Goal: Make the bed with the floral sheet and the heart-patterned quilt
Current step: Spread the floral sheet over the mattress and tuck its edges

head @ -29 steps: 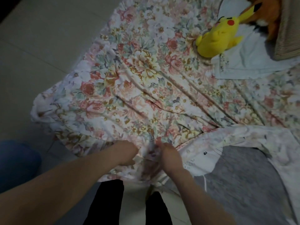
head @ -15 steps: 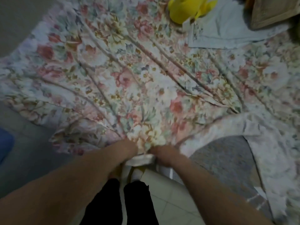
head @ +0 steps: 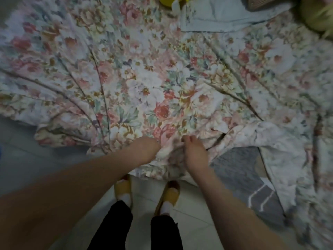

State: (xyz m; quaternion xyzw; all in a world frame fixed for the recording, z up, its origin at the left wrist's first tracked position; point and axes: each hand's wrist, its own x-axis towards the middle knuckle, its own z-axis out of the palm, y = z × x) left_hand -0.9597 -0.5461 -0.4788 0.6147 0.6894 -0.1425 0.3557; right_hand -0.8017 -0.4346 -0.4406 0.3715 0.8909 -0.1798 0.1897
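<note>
Pale tiled floor [head: 21,159] underfoot in the head view, yellow slippers [head: 123,188] planted just below the cloth's edge. Spread wide beyond them, the floral sheet [head: 153,87], creased in lines fanning out from its near hem. Gripping that hem: left hand [head: 144,148] clenched into the cloth, right hand [head: 193,154] pinching a fold between thumb and fingers [head: 188,140]. Compared with half a second ago, set slightly apart instead of knuckle to knuckle, and leaning further in, yellow plush toy [head: 167,0] now cut by the top edge. Probably mid-pull, drawing the hem down; grey surface [head: 234,163] bare at right (mattress or mat, hard to tell), so that corner not yet covered. No heart-patterned quilt in view.
</note>
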